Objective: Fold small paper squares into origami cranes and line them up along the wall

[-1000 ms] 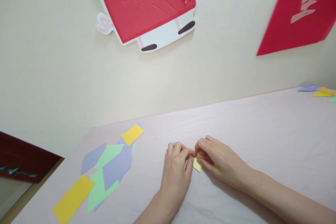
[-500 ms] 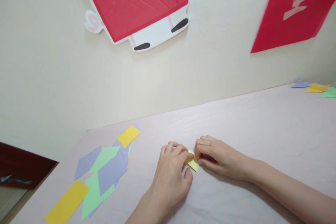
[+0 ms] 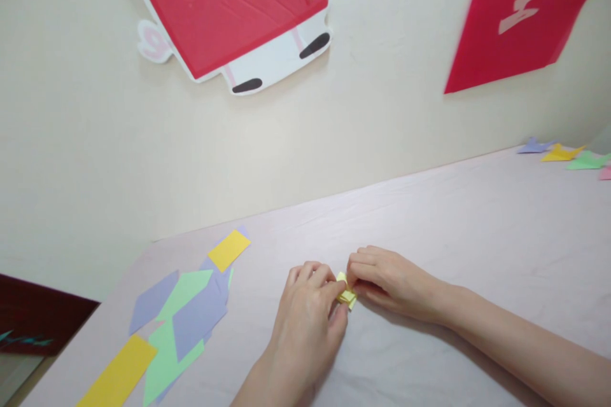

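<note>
A small folded yellow paper (image 3: 345,293) lies on the pale pink table (image 3: 477,241), pinched between both hands. My left hand (image 3: 308,311) curls its fingers onto the paper's left side. My right hand (image 3: 389,283) comes in from the right, its fingertips pressed together on the paper's right edge. Most of the paper is hidden under the fingers.
Loose yellow, green and lilac paper strips (image 3: 186,311) lie spread at the table's left end. Several folded paper shapes (image 3: 563,154) sit at the far right by the wall. Red paper decorations (image 3: 229,6) hang on the cream wall behind.
The yellow paper has been folded smaller between the fingers. Both hands have shifted slightly left in view as the camera turned right.
</note>
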`<state>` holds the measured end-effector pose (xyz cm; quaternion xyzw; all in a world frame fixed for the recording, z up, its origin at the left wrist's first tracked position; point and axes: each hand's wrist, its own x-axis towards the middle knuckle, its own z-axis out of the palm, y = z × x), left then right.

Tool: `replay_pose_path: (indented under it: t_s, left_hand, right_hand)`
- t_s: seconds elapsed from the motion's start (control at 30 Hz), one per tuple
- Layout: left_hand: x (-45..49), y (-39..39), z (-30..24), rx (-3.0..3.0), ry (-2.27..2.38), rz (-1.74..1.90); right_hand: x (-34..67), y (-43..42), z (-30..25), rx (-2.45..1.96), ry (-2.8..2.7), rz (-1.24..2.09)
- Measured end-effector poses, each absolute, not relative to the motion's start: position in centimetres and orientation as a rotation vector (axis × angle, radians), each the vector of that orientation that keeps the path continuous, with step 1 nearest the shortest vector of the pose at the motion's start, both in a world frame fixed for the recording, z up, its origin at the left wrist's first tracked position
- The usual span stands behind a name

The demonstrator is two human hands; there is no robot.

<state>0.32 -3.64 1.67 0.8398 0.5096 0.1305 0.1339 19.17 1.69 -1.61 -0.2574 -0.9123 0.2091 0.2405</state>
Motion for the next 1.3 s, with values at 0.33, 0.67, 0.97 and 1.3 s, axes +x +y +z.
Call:
replay_pose_path:
  t_s: [0.33,0.67,0.97,1.3]
  left_hand:
    - [0.3,-3.7,1.9,2.446,1.492,0.393]
    - [0.5,-3.6,1.9,2.463,1.556,0.405]
    - [0.7,-3.3,1.4,2.534,1.593,0.395]
    - [1.2,-2.6,-0.8,2.526,1.64,0.61]
  right_hand:
    - [19.2,1.6,-1.6,-0.729,-2.444,0.606]
    - [19.1,1.7,-1.7,-0.763,-2.414,0.608]
    - [19.2,1.6,-1.6,-0.759,-2.423,0.612]
    - [19.6,2.2,-1.8,-0.871,-2.354,0.608]
